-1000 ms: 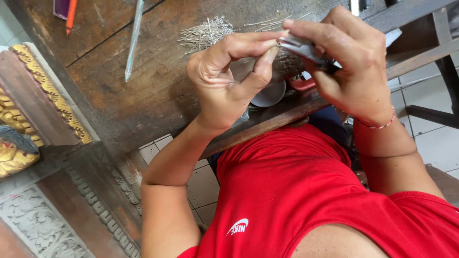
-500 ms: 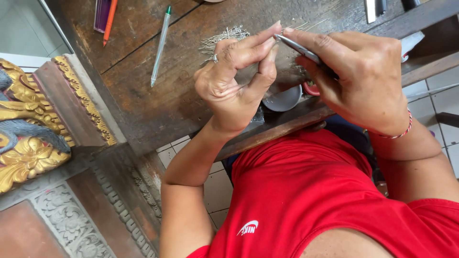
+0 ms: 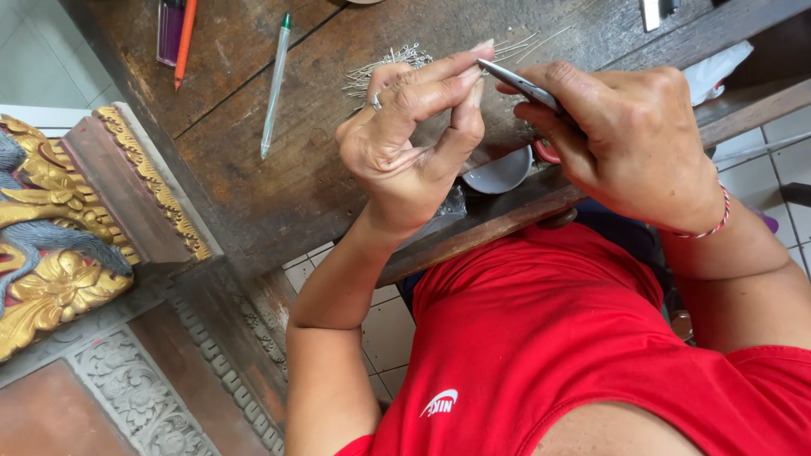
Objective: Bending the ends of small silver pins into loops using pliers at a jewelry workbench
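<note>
worn wooden table (image 3: 253,160): right hand (image 3: 625,143) clamps pliers (image 3: 519,83); left hand (image 3: 414,143) pinches thin, likely bendy wire, hold near tip.

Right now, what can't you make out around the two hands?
- Head view: whatever the left hand pinches at its fingertips is too small to see.
- The tool in the right hand: its handles are hidden in the palm, so its kind is unclear.
- The grey bowl is mostly behind both hands.
- The metal object on the table is cut off by the top edge.
</note>
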